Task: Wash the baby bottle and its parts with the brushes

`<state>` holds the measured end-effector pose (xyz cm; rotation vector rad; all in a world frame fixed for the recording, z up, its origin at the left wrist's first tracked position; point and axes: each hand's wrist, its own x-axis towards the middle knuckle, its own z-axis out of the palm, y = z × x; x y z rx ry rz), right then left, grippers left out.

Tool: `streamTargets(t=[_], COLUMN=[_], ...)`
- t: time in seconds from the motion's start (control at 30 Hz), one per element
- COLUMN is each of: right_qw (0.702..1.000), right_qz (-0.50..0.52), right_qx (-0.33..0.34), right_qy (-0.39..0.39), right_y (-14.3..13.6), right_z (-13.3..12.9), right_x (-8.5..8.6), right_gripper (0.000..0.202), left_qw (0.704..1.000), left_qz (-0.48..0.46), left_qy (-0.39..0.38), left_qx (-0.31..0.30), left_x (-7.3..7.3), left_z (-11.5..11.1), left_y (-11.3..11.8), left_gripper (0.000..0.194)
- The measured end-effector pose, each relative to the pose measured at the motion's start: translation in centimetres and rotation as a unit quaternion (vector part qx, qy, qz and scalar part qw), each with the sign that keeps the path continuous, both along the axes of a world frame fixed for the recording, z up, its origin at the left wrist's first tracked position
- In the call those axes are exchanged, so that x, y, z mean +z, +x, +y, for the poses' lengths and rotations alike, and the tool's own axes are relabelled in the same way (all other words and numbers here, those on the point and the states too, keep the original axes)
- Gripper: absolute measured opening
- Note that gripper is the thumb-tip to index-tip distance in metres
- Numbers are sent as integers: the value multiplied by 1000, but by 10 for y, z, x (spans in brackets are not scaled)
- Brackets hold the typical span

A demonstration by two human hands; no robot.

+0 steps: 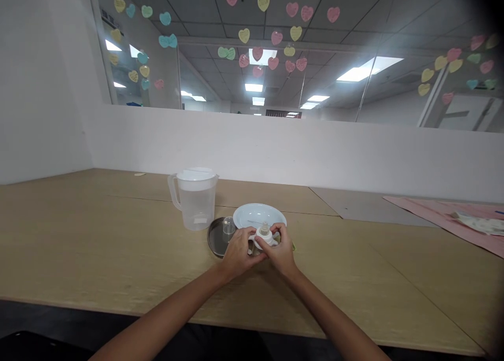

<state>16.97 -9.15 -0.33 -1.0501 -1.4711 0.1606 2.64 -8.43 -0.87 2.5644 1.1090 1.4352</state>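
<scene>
Working with both hands on a white two-handled piece (264, 235) with a translucent spout (265, 227) pointing up, near the front of the table (118, 245). Gripping at nine o'clock of it with the left hand (235, 253), fingers curled round the side and handle. Pinching at four o'clock with the right hand (281, 252), thumb across the white body and forefinger bent over by the right handle. Closed on the same piece on both sides, neither set of fingers released. Too hidden by the hands to tell what lies under the piece, or whether touching the table.

Taking that piece as the centre: just beyond, at twelve o'clock, a white plate (241, 214); at nine, a round dark tray (214, 240), with a small clear cup-like cover (228, 225) on it; farther out at ten, a translucent pitcher (198, 209), upright, handle to nine. At two, well apart, a grey sheet (354, 206) and a pink cloth (429, 209).

Judged from the grip: at a stage of two-handed holding or adjusting, too masked to call it turning or pressing. For any further move, calling for firm support from the left, light thumb control from the right, and a level, upward-facing spout.
</scene>
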Motion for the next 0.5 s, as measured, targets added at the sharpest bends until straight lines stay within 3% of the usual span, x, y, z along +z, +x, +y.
streamTargets(t=[0.13, 0.27, 0.33, 0.5], right_qw=[1000, 999, 997, 981], right_qz=[10, -8, 29, 164], right_qx=[-18, 39, 50, -56], right_qy=[9, 36, 58, 86], right_y=[-3, 6, 14, 38], right_z=[0, 0, 1, 11], right_x=[-1, -4, -3, 2], right_gripper=[38, 28, 21, 9], left_qw=[1000, 1000, 1000, 1000], left_qz=[-15, -21, -12, 14], left_qy=[-5, -12, -18, -2], left_qx=[5, 14, 20, -13], left_x=[1, 0, -1, 6], left_z=[-1, 3, 4, 5], left_y=[1, -1, -3, -13], left_gripper=[47, 57, 64, 70])
